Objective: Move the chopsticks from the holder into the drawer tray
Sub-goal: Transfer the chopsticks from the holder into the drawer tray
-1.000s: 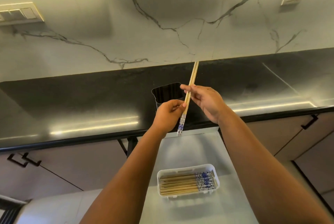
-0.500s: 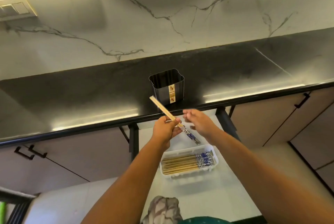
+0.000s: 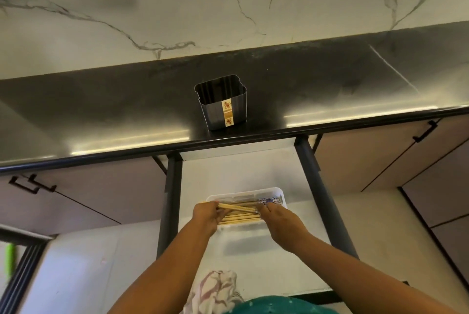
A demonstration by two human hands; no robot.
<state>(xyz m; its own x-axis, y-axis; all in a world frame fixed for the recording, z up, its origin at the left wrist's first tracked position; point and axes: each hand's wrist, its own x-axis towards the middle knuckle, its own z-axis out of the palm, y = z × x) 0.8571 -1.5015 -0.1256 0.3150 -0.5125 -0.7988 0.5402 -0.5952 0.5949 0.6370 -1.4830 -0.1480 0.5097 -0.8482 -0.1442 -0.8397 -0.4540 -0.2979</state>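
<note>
In the lower middle of the frame the left hand (image 3: 206, 217) has its grip curled round the plain ends of a pair of thin pale wooden chopsticks with blue-patterned tips (image 3: 237, 207), while the right hand (image 3: 278, 219) touches their patterned ends, though whether its grip pinches them cannot be told; the pair lies level just over the bundle already in the shallow white plastic drawer tray (image 3: 276, 190). Such sticks look light, stiff and smooth, apt to roll or slide apart, so holding both ends together seems wise. Above, the empty dark ribbed metal holder (image 3: 215, 113) on the black desk (image 3: 101, 110) bears a cream label with orange motifs, its writing unreadable.
</note>
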